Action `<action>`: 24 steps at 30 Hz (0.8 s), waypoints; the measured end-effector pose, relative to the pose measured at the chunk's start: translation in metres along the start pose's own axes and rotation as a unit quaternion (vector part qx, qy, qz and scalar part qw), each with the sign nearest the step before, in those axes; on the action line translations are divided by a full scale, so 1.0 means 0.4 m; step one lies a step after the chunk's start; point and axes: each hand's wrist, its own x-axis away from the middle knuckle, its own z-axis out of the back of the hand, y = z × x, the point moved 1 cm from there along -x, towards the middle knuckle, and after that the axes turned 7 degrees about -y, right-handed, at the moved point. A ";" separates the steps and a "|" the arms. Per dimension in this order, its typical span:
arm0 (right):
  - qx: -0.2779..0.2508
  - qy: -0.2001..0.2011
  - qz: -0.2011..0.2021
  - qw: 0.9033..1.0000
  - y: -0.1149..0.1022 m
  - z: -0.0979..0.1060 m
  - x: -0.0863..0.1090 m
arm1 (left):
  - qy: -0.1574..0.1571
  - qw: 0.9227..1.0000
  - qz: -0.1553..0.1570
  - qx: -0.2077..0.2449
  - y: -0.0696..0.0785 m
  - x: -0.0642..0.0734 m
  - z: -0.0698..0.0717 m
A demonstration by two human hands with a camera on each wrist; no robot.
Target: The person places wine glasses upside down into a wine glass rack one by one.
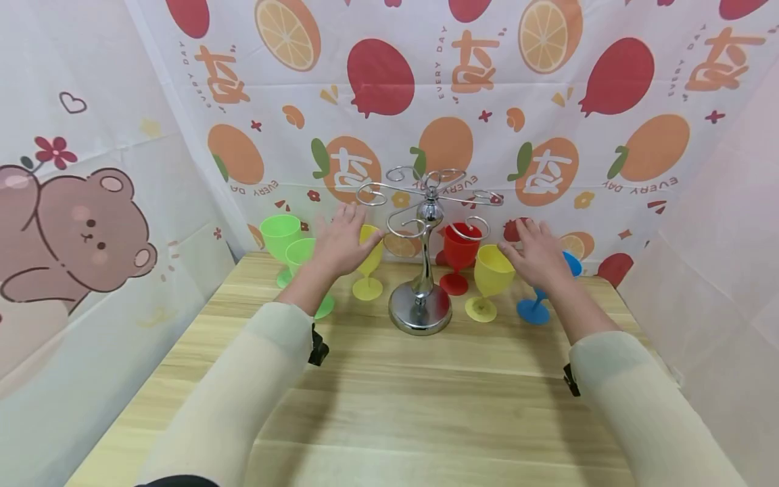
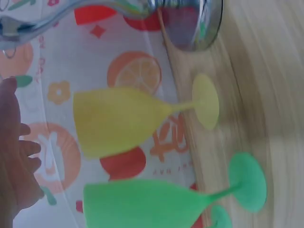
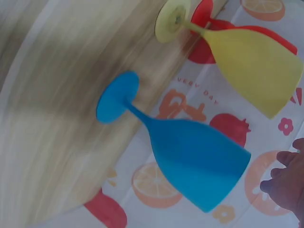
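My left hand (image 1: 341, 242) hovers with fingers extended over the left goblets, holding nothing. Around it stand two green plastic goblets, one in front (image 1: 299, 254) and one behind (image 1: 280, 235), and a yellow goblet (image 2: 121, 118). My right hand (image 1: 537, 256) is held out, fingers spread and holding nothing, above a blue goblet (image 3: 194, 154), which it partly hides in the head view. Another yellow goblet (image 1: 493, 272) and a red goblet (image 1: 460, 249) are on its left. Between the hands rises a chrome stand (image 1: 420, 312) with curled wire arms. All goblets are upright.
The wood-grain table (image 1: 389, 406) runs back to a fruit-printed cloth (image 1: 389, 128). A cloth with a bear print (image 1: 91, 237) hangs at the left side, and a pale cloth (image 1: 724, 257) at the right.
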 end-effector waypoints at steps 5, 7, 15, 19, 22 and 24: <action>-0.031 -0.006 0.004 0.999 -0.006 -0.030 0.002 | 0.045 0.996 -0.047 0.059 0.047 -0.001 -0.028; -0.037 -0.009 0.002 0.999 -0.009 -0.038 0.001 | 0.055 0.992 -0.066 0.090 0.070 -0.001 -0.039; -0.029 -0.015 0.010 0.999 -0.018 -0.064 -0.012 | 0.045 0.970 -0.063 0.230 0.162 -0.012 -0.104; -0.033 -0.020 0.010 0.999 -0.025 -0.073 -0.018 | 0.037 0.949 -0.044 0.309 0.185 -0.023 -0.149; -0.037 -0.024 0.007 0.999 -0.029 -0.078 -0.021 | 0.029 0.937 -0.029 0.346 0.200 -0.026 -0.180; -0.039 -0.022 0.004 0.999 -0.029 -0.080 -0.022 | 0.028 0.931 -0.026 0.364 0.209 -0.027 -0.197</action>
